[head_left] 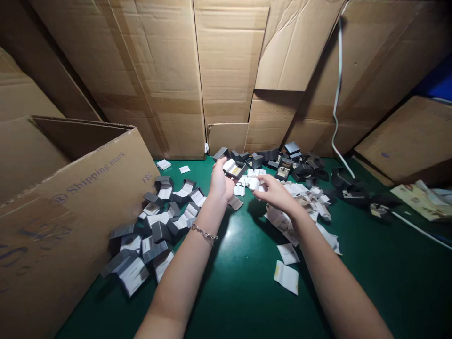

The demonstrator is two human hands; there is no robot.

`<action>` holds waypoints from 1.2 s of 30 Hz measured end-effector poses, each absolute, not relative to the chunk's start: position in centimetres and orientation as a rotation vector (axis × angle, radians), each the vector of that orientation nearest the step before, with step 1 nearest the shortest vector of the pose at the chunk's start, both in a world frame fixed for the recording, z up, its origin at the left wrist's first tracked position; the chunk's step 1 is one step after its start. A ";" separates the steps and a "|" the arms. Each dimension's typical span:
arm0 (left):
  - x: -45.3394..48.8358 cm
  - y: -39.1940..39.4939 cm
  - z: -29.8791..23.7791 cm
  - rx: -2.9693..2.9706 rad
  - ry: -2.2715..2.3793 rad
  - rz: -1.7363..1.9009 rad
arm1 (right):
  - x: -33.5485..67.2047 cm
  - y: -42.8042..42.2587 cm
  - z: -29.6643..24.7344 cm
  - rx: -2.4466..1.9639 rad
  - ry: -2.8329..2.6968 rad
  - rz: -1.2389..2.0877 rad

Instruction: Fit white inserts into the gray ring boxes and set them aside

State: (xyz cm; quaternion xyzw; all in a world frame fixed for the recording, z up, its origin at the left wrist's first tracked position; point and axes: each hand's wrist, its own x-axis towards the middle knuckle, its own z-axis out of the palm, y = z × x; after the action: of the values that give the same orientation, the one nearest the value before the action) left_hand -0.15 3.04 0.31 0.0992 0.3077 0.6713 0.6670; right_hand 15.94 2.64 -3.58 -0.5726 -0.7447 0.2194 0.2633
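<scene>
My left hand [221, 181] is closed on a small black jewelry box [235, 168], opened out, with a white lining and a yellowish patch inside. To its right, my right hand [270, 188] pinches a small white pad [254, 183] between thumb and fingers. Small white pieces [239, 190] lie on the green table under and between the hands. Below my right wrist spreads a pile of whitish pads [282, 219]. Open black boxes with white linings [158, 219] are gathered to the left of my left arm.
A large open carton [116, 188] stands on the left. More black boxes [300, 165] lie along the back, against cardboard walls [233, 61]. A white cable [338, 94] hangs down at the right. Two loose white pads [286, 278] lie near the front of the green table [240, 292].
</scene>
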 end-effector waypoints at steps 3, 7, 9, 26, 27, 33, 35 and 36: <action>0.6 2.9 -0.2 0.244 0.721 1.504 | 16.9 2.8 -2.8 -1.430 -1.724 0.587; 1.8 2.6 -0.8 0.260 0.678 1.469 | 17.2 2.9 -2.8 -1.292 -1.518 0.673; 2.3 2.6 -1.1 0.272 0.668 1.463 | 17.0 2.9 -2.9 -1.258 -1.472 0.731; 4.5 1.5 -2.6 0.410 0.711 1.513 | 15.0 1.0 -1.9 -1.410 -1.825 0.075; 4.6 1.4 -2.6 0.420 0.710 1.512 | 15.0 1.0 -2.0 -1.399 -1.833 0.067; 5.0 1.0 -2.3 0.432 0.698 1.530 | 14.7 0.8 -2.0 -1.417 -1.810 0.146; 5.0 0.9 -2.2 0.435 0.712 1.530 | 14.6 0.7 -1.8 -1.426 -1.797 0.176; 5.0 0.9 -2.2 0.437 0.718 1.528 | 14.5 0.6 -1.7 -1.430 -1.799 0.193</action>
State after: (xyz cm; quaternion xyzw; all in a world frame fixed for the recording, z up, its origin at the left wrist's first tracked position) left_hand 5.04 0.93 -2.22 0.1918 0.3152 0.6708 0.6434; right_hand 14.51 0.61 -1.69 -0.5668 -0.7129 0.0765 0.4058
